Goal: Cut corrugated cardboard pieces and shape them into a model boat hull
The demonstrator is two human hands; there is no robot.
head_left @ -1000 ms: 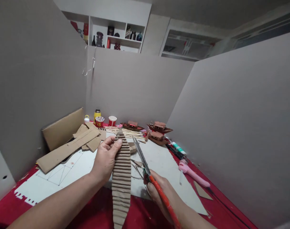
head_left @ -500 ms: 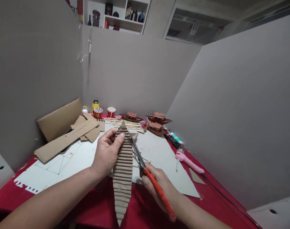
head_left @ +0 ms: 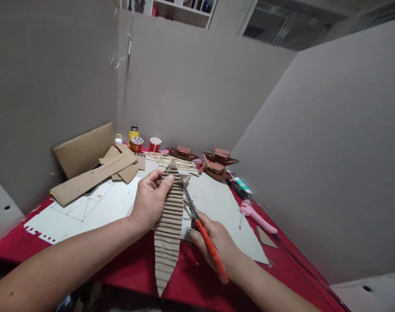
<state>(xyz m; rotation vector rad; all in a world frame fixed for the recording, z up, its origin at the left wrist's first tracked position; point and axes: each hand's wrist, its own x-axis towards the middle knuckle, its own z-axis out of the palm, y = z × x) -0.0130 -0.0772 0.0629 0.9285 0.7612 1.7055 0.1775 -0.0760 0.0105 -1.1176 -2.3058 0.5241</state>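
A long leaf-shaped piece of corrugated cardboard [head_left: 168, 229], pointed at both ends with its ridges showing, is pinched near its upper tip by my left hand [head_left: 151, 197], thumb on the front. My right hand [head_left: 215, 238] grips scissors [head_left: 210, 247] with orange-red handles. Their dark blades point up and lie along the right edge of the cardboard, near its top. Whether the blades are parted there is hard to see. Behind them, small cardboard offcuts [head_left: 185, 178] lie on white paper [head_left: 213, 203].
Cardboard strips [head_left: 93, 178] are piled at the left, before a leaning cardboard sheet [head_left: 85, 151]. Thin sticks [head_left: 171, 160], red paper cups [head_left: 155, 144], a yellow bottle [head_left: 133, 134] and model boats [head_left: 220, 157] stand at the back. A pink glue gun [head_left: 259, 219] with a cord lies right.
The view has tilted down and shifted slightly. My left hand still holds the cardboard by its upper part, and the scissors remain at its right edge, their handles now turned a little more upright.
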